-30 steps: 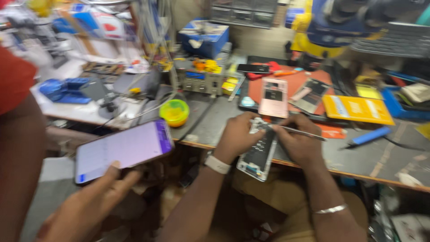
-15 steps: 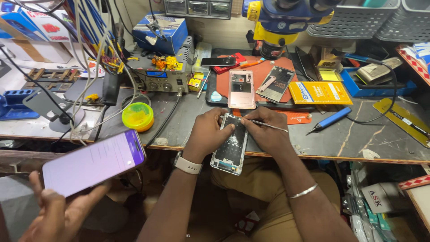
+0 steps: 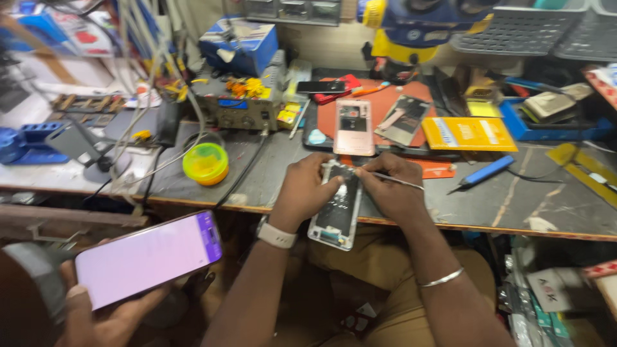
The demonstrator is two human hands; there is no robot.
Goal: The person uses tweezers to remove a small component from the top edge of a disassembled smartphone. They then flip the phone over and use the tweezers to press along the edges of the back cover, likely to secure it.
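Observation:
An opened smartphone point(image 3: 337, 209) lies at the front edge of the dark workbench point(image 3: 527, 202), half over the edge. My left hand point(image 3: 305, 189) grips its left side, with a white watch on that wrist. My right hand point(image 3: 389, 189) rests on the phone's right side and holds thin metal tweezers point(image 3: 398, 180), their tip at the phone's upper part. A silver bangle sits on my right forearm.
A pink phone back point(image 3: 353, 126) and another opened phone point(image 3: 403, 120) lie on a red mat point(image 3: 379, 106). A yellow box point(image 3: 468, 133), blue-handled tool point(image 3: 485, 172), yellow-green round tub point(image 3: 205, 163) and cables surround. At lower left another person's hand point(image 3: 106, 315) holds a lit smartphone point(image 3: 148, 257).
The view has swung and steadied, moving closer to the bench. My hands stay on the opened phone with the tweezers. The other person's lit phone has stayed at lower left.

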